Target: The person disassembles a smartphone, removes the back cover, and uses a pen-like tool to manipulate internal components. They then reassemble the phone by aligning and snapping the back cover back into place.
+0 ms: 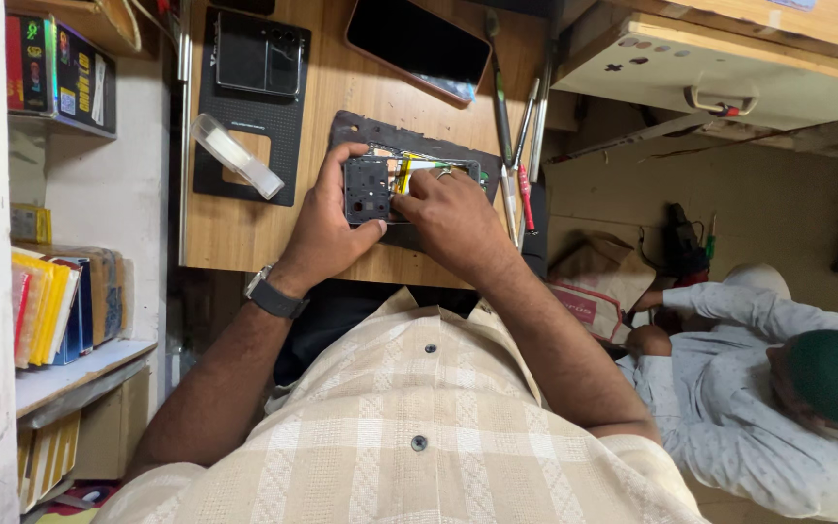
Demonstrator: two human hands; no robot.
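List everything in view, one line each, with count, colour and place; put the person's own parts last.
opened phone: one, dark frame with yellow inside, on the desk under both hands
black mat: one, beneath the opened phone
dark pad: one, black, left part of the desk
folded phone: one, black, on the dark pad
clear plastic case: one, on the dark pad
smartphone: one, dark screen, top of the desk
hand tools: several, right of the opened phone
wooden desk: one, light brown
books: several, mostly yellow, left shelf
co-worker: one, pale shirt, green cap, lower right
wristwatch: one, dark, left wrist
left hand: grips the opened phone
right hand: fingers on the opened phone
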